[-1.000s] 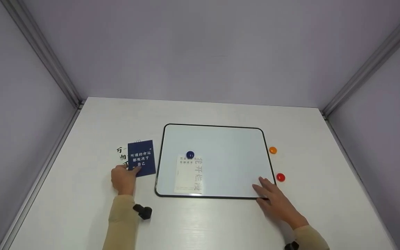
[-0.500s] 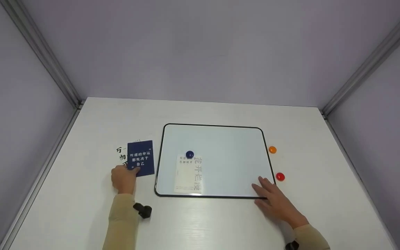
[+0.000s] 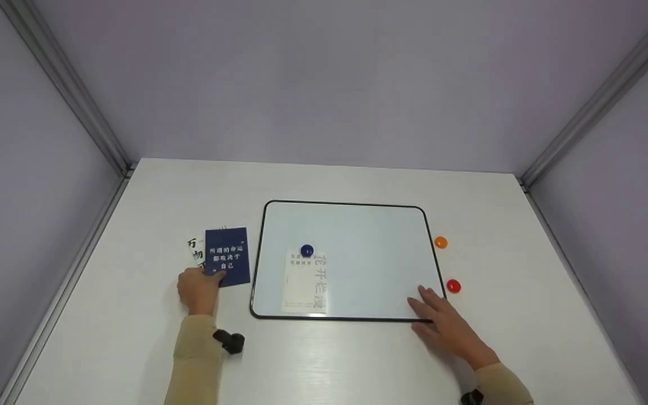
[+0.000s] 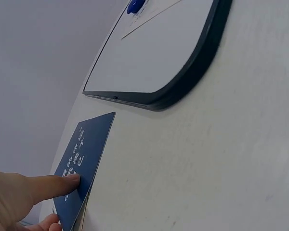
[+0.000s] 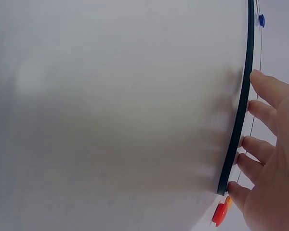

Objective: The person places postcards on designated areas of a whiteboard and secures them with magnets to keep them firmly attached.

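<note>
My left hand (image 3: 199, 289) pinches a dark blue card (image 3: 227, 256) with white Chinese characters, left of the whiteboard. Its thumb lies on the card's face in the left wrist view, while the other fingers sit at the card's edge, partly hidden. Beneath the blue card, a white card (image 3: 196, 253) with black brush characters sticks out to the left. My right hand (image 3: 445, 326) rests with spread fingers on the lower right corner of the black-framed whiteboard (image 3: 369, 253). On the board, a cream card (image 3: 304, 287) lies at lower left, a blue round magnet (image 3: 307, 251) at its top edge.
An orange magnet (image 3: 441, 242) and a red magnet (image 3: 454, 286) lie on the white table (image 3: 324, 360), just right of the board. Grey panels (image 3: 324, 84) enclose the table at the back and both sides.
My left hand and the blue card have shifted very slightly left, and the white card's outline beneath shows more clearly. My right hand stays on the board's corner.
</note>
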`<state>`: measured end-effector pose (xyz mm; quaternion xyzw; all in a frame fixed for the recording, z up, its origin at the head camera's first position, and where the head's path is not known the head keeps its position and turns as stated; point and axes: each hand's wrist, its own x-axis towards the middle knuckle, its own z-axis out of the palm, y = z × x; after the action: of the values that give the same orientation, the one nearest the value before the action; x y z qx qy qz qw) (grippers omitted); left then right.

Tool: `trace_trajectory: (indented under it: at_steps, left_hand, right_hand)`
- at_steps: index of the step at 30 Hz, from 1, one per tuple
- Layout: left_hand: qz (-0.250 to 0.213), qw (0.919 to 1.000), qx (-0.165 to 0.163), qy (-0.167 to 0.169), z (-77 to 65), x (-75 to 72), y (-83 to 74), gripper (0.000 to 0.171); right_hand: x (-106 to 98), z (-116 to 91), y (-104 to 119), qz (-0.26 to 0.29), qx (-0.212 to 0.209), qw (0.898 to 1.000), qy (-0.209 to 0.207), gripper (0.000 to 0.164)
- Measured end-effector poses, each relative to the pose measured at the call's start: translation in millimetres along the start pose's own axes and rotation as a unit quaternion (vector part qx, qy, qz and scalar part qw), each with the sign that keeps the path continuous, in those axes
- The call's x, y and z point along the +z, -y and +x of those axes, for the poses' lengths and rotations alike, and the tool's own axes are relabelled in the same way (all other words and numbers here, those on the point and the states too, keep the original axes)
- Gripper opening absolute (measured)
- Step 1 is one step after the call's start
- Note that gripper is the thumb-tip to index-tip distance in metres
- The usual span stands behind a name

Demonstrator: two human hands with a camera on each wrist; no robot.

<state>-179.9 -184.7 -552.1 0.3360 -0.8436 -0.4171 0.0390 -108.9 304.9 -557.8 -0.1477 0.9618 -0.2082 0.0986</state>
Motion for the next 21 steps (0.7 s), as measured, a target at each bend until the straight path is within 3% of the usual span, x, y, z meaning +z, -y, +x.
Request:
trace_trajectory:
  at_steps: [10, 21]
  left_hand:
    - [-0.070, 0.9975, -0.004, 0.011, -1.8, -4.0, 0.4, 0.047]
    - [-0.122, 0.9915, -0.042, 0.020, 1.1, -4.3, -0.1, 0.047]
  right_hand:
    - [0.3, 1.0, 2.1, 0.008, 0.010, 1.000, -0.007, 0.054]
    - [2.1, 0.3, -0.7, -0.005, 0.017, 1.000, 0.016, 0.058]
